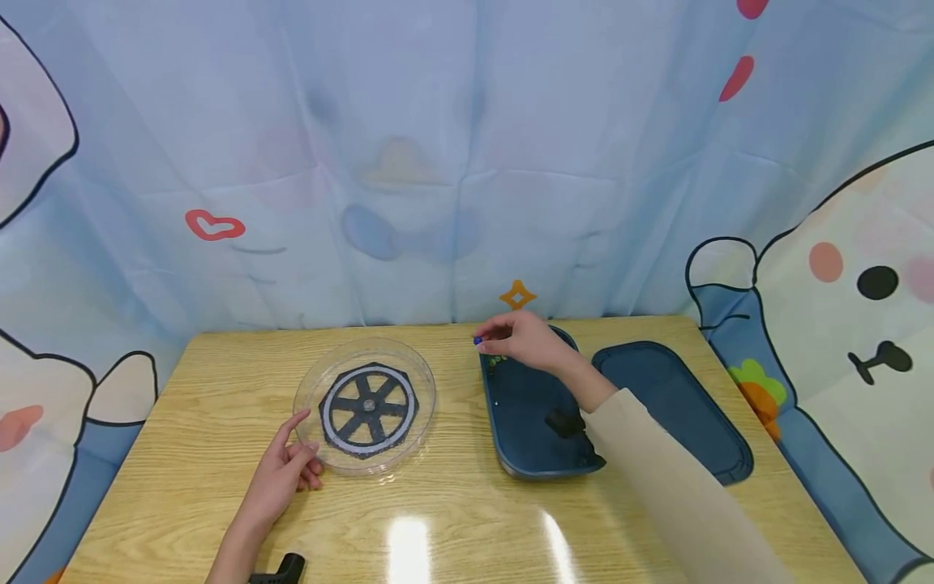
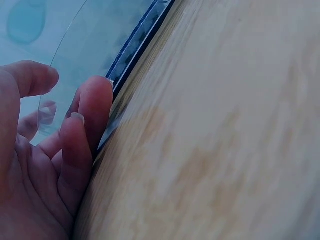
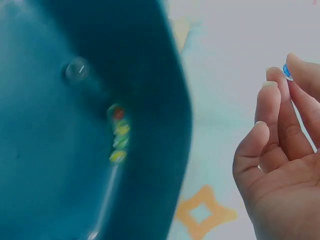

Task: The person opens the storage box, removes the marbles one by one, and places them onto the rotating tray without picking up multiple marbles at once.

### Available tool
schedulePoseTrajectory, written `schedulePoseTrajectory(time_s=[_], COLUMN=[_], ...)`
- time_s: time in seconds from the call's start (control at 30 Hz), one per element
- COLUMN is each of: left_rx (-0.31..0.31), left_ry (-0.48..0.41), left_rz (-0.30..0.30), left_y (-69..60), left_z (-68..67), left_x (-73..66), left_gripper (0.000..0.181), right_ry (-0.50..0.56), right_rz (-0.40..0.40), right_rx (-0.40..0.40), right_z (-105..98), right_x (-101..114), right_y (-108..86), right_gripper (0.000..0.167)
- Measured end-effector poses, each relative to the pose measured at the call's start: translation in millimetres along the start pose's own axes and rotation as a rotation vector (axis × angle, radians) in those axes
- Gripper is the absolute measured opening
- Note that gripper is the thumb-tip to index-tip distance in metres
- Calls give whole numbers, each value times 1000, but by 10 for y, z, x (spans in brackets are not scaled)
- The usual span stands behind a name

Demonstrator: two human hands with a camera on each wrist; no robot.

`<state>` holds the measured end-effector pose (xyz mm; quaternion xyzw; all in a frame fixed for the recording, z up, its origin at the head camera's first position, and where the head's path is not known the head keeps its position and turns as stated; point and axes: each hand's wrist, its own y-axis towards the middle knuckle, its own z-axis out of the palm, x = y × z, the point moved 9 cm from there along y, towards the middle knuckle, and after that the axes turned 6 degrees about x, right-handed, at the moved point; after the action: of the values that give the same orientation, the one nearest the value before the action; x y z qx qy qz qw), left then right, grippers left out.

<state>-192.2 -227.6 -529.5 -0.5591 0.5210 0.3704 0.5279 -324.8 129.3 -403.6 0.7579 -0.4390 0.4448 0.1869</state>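
Observation:
My right hand pinches a small blue marble between thumb and fingertips, above the far left rim of a deep dark-blue bin. In the right wrist view several glass marbles with yellow, green and red in them lie along the bin's wall, and a clear marble lies apart from them. My left hand rests at the near left edge of a round clear dish, its fingers loosely bent against the side. Inside the dish lies a dark, spoked wheel-like piece with a pale ring.
A dark-blue lid or shallow tray lies right of the bin. My right wrist camera hangs over the bin. A patterned curtain stands behind the wooden table.

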Motion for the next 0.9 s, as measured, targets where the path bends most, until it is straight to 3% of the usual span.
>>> schedulePoseTrajectory(time_s=[0.3,0.63,0.9], left_rx=[-7,-10,-11], left_ry=[-2,-19,-21], left_rz=[-13,-26,-13], left_y=[-21,-7,-11], left_z=[11,8,14], left_x=[-32,-8,-22], left_gripper=[56,57,56], right_ry=[-27,-13,32], right_rz=[-61,-120,-158], right_rx=[44,117,183], right_z=[376,927,1187], right_x=[329,501,539], right_y=[214,428,478], right_gripper=[23,21,22])
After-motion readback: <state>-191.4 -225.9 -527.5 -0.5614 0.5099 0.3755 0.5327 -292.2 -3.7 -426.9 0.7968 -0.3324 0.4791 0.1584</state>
